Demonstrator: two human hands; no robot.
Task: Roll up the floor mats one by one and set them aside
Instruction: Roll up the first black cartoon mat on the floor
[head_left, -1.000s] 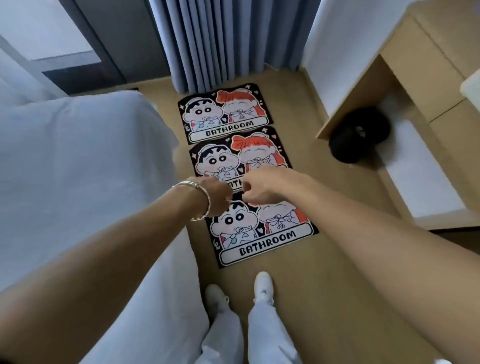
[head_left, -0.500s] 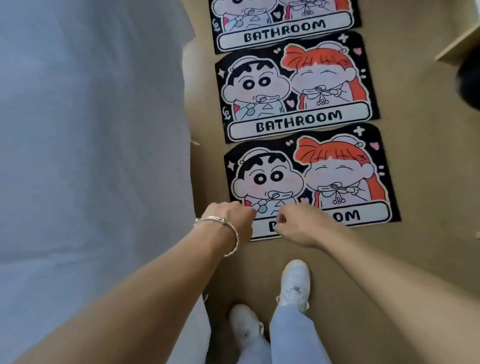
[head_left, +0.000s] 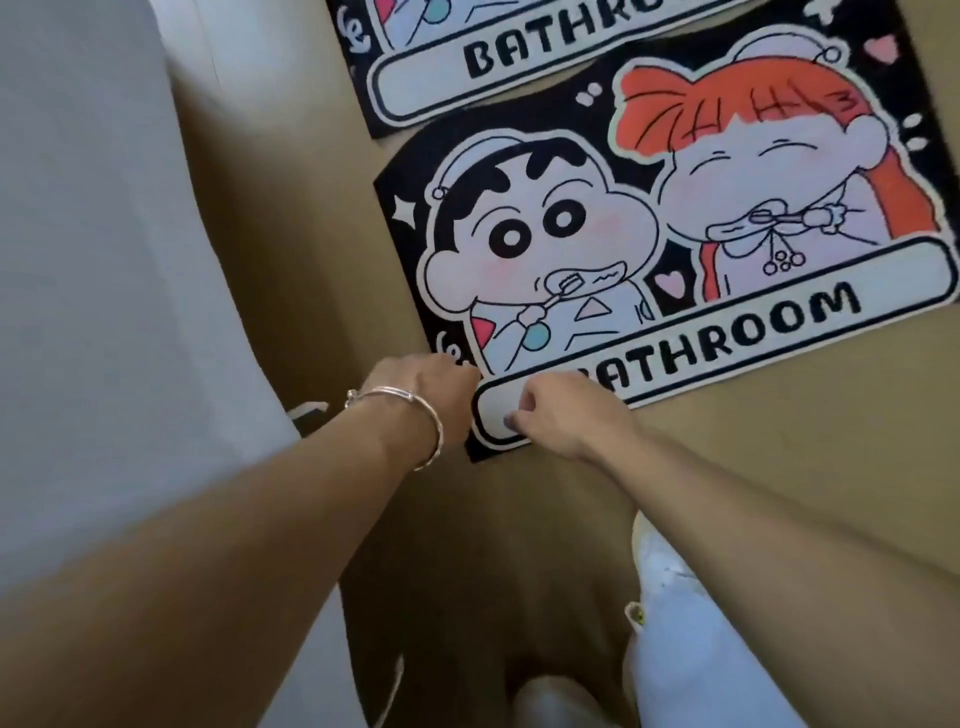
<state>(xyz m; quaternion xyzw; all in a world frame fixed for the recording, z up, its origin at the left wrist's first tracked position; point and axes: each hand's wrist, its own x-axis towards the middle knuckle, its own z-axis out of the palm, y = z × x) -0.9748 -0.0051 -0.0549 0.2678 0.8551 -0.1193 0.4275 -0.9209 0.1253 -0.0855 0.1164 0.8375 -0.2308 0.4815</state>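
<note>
- Black-edged near mat: where does it lie?
- Flat on the tan floor, just beside the white bed on its left. The print faces up and shows two cartoon children brushing their teeth above a white band reading BATHROOM.
- And the far mat?
- It has the same print and is cut off by the top of the view. Its lower edge meets the near mat's upper edge; I cannot tell whether they overlap.
- Left hand?
- It is at the near mat's near left corner, knuckles against the black border, with a silver bracelet on the wrist. The fingers are hidden behind the back of the hand, so I cannot tell whether it grips the mat.
- Right hand?
- It is over the left end of the white band, covering the first letter. The fingers are curled in, and the thumb, with its dark nail, lies on the band. Whether it pinches the mat I cannot tell.
- Anything nearer?
- One white shoe on the floor under the right forearm, and a pale trouser leg below it.
</note>
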